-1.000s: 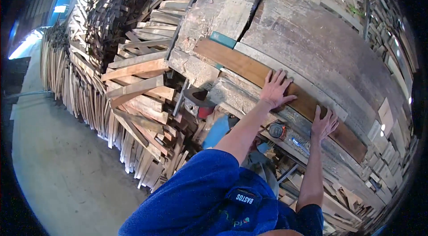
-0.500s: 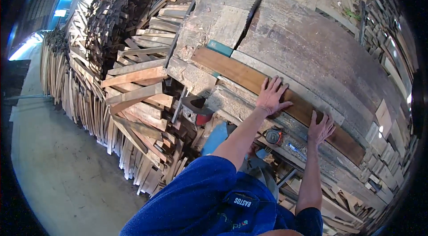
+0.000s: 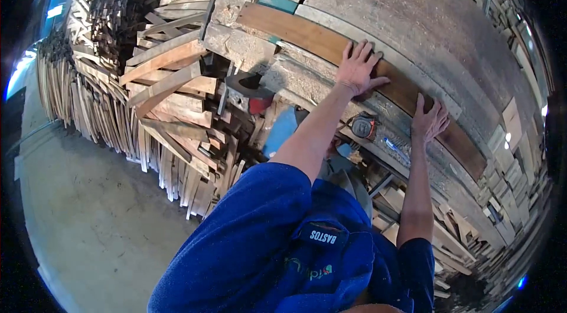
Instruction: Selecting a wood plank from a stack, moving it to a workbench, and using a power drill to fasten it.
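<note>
A long reddish-brown wooden board lies aslant on the worn worktable, beside a pale straight strip. My left hand rests on the board's middle with fingers spread and thumb pointing right. Farther right, my right hand holds the board near its right end, its fingers bent over the top and close together. On the near ledge, below the hands, sit a black and orange tape measure and a blue and white pen. The underside of the board is hidden.
A teal piece shows beyond the board's left end. Sawdust covers the table's near-left part. Stacked wood offcuts crowd the left, and more scraps lie at the right. A red and grey metal part stands below the table's left edge.
The view has shifted, so the table and board sit higher in the picture. Both hands stay on the board; the right fingers look more bent and bunched.
</note>
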`<state>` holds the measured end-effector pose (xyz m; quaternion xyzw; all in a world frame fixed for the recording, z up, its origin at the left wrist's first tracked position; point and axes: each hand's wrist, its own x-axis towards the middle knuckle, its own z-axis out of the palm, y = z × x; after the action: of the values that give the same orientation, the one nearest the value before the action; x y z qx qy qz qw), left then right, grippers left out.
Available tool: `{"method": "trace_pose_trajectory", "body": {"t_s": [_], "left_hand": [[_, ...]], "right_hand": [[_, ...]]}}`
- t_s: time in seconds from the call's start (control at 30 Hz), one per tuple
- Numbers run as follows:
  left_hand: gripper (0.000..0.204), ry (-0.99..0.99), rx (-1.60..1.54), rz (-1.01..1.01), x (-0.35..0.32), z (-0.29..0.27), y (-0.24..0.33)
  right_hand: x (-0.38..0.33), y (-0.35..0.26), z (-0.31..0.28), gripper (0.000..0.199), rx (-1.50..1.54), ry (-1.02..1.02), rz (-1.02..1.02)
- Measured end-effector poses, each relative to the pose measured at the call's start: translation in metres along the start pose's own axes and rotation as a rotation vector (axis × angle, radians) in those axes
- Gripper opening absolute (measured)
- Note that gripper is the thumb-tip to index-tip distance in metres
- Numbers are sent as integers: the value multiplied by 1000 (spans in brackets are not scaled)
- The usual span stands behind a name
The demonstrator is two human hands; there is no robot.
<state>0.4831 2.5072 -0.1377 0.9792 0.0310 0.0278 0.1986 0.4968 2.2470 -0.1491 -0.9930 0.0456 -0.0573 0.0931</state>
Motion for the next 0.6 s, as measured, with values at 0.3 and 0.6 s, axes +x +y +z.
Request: {"method": "trace_pose_trajectory", "body": {"t_s": [0.3,0.6], "left_hand": [[79,-14,6,-5,-4,0,2],[69,43,165,101,-4,18,-15]], "right_hand": [[-3,5,4,62,-8,30,-8],[0,4,20,41,-49,41,-52]]}}
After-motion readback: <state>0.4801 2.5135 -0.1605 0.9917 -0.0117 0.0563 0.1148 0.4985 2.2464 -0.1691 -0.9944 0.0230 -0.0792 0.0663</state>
